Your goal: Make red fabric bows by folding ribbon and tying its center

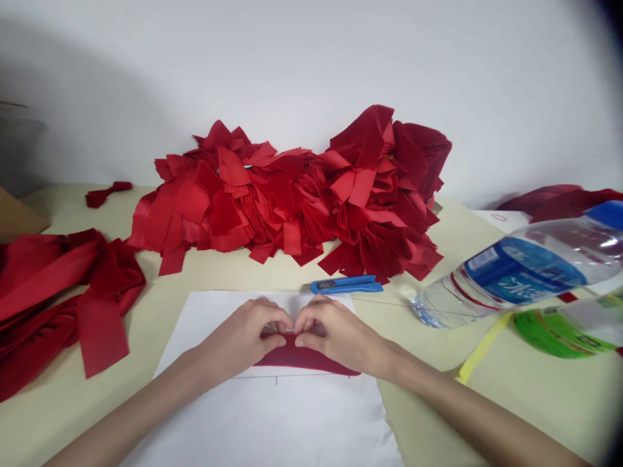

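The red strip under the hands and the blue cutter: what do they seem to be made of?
The dark red strip looks like a velvet-type fabric: its surface is matte and soft, and it curves easily, though the exact fibre cannot be told. The blue box cutter seems to be smooth, slightly glossy moulded plastic.

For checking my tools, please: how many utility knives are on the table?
1: a blue utility knife lies beyond the white paper, in front of the heap of red strips. Others may hide beneath it.
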